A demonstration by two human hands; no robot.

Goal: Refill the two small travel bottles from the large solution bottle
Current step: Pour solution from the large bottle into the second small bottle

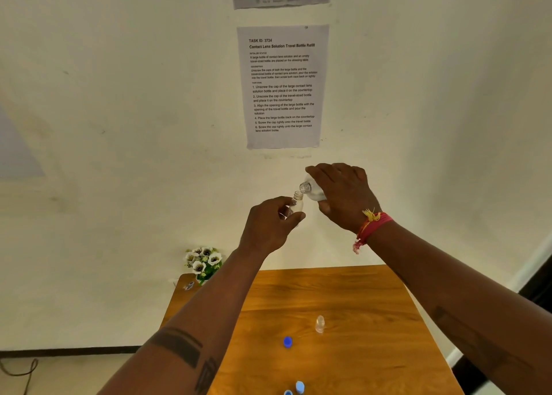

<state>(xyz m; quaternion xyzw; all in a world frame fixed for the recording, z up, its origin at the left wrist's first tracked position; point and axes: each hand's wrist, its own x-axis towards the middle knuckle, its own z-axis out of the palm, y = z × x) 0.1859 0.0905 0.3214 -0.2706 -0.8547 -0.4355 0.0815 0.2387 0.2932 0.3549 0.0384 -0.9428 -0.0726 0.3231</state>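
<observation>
The left hand [270, 224] held a small clear plastic travel bottle [296, 205], with its fingers and thumb curled round the body, and the open threaded neck pointed up and a little to the right. The right hand [343, 194] gripped from above a large clear plastic solution bottle [310, 189], tilted so that its open mouth came just beside and slightly above the neck of the small bottle. Both arms were stretched forward and raised, high over the wooden worktop [358, 290]. Both bottles looked light and thin-walled, so I judged that a strong squeeze could bend them, and wet plastic could slip; holding round the middle of the body seemed the safest. On the worktop stood a second small clear bottle [320, 323], uncapped as far as I could tell, a dark blue round cap [287, 342] near it, and a light blue cap [300, 386] at the near edge.
</observation>
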